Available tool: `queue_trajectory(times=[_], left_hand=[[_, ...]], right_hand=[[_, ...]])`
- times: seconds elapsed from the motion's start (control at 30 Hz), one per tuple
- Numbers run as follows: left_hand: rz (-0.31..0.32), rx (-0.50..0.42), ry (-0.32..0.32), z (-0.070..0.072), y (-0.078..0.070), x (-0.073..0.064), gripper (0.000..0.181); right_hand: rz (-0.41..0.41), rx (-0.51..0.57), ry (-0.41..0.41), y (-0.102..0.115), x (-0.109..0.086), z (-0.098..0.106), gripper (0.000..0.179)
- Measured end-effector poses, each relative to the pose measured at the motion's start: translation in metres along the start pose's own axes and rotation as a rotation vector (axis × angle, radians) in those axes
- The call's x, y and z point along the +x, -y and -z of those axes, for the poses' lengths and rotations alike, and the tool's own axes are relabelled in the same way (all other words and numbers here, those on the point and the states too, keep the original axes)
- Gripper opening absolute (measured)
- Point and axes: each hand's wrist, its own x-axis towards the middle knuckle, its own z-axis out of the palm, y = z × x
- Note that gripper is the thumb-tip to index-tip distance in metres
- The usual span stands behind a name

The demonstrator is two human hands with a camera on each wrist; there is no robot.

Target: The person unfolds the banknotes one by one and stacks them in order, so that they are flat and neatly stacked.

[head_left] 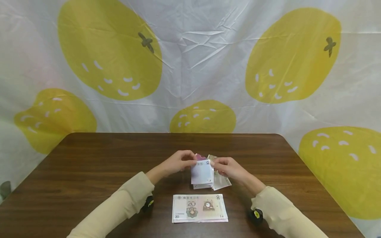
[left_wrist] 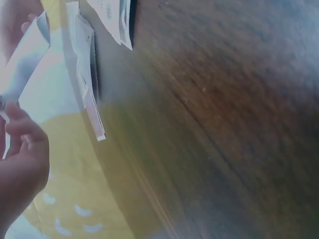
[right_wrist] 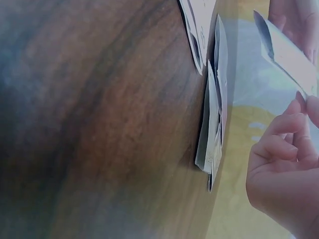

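A folded play banknote (head_left: pixel 202 173) is held up between both hands, its pale side facing the head camera. My left hand (head_left: pixel 181 161) pinches its upper left corner between thumb and fingers. At the upper right corner, my right hand (head_left: pixel 227 168) pinches the same note. The right wrist view shows the note (right_wrist: pixel 289 57) bent over with a curved fold, raised off the table. Behind and below it lies a loose pile of notes (head_left: pixel 221 181), with a pink one (head_left: pixel 200 157) showing at the top; the held note hides part of this pile.
Nearer the front, a stack of flat play banknotes (head_left: pixel 199 208) marked 20 lies on the dark wooden table (head_left: pixel 104 168). A white cloth (head_left: pixel 202 66) printed with yellow fruit hangs just behind the table's far edge.
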Motion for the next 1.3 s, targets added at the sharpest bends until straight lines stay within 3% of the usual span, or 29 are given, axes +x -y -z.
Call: queue_trajectory(times=[0.17, 0.4, 0.7, 0.97, 1.3], left_hand=[[0.073, -0.109, 0.037, 0.002, 0.0, -0.003, 0.012], [0.07, -0.12, 0.06, 0.005, 0.004, -0.008, 0.017], [0.086, -0.206, 0.078, 0.008, 0.007, -0.019, 0.043], [0.111, -0.193, 0.03, 0.009, 0.008, -0.028, 0.027], [0.085, -0.201, 0.073, 0.009, 0.012, -0.036, 0.027]], right_hand=[[0.032, 0.015, 0.015, 0.0, -0.004, 0.001, 0.026], [0.054, 0.061, -0.007, -0.001, -0.009, 0.001, 0.025], [-0.034, 0.152, -0.1, 0.001, -0.016, 0.002, 0.021], [-0.064, 0.206, -0.118, 0.0, -0.021, 0.003, 0.021], [-0.026, 0.147, -0.029, -0.005, -0.029, 0.007, 0.029]])
